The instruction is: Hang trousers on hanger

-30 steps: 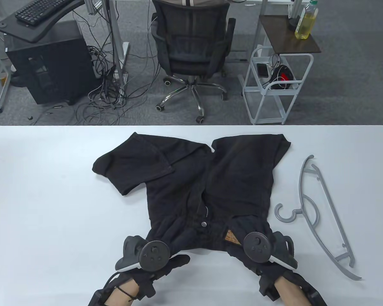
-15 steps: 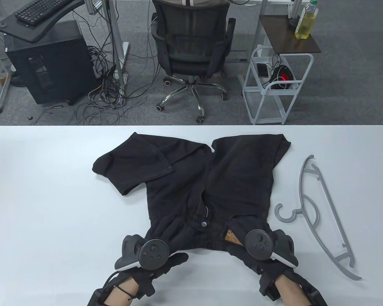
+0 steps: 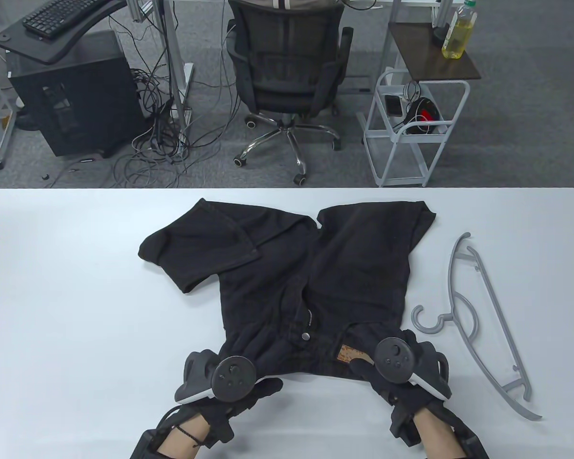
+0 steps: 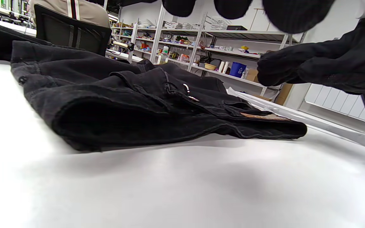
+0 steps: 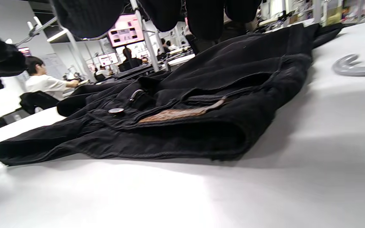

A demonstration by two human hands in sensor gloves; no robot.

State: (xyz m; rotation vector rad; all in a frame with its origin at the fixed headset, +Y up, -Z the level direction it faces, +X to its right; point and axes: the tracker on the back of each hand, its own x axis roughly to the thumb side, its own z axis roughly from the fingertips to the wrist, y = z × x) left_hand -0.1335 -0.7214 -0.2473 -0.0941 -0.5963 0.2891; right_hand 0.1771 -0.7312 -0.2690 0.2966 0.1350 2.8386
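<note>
Black trousers (image 3: 344, 267) lie flat on the white table (image 3: 76, 311), waistband toward me and legs folded back at the far side. A grey plastic hanger (image 3: 488, 311) lies to their right, hook toward the trousers. My left hand (image 3: 263, 389) hovers at the waistband's left end and my right hand (image 3: 368, 377) at its right end by the brown patch (image 3: 349, 354). In the wrist views the trousers (image 4: 138, 107) (image 5: 201, 104) lie below my fingers (image 4: 296, 12) (image 5: 204, 15), which hold nothing. The hanger's hook (image 5: 353, 68) shows at the right.
The table's near edge is just below my wrists. Bare table lies to the left of the trousers. Beyond the far edge stand an office chair (image 3: 287, 62) and a white cart (image 3: 411, 129).
My right hand has shifted right and slightly back off the bunched waistband, which now lies flatter and straighter. My left hand has barely moved.
</note>
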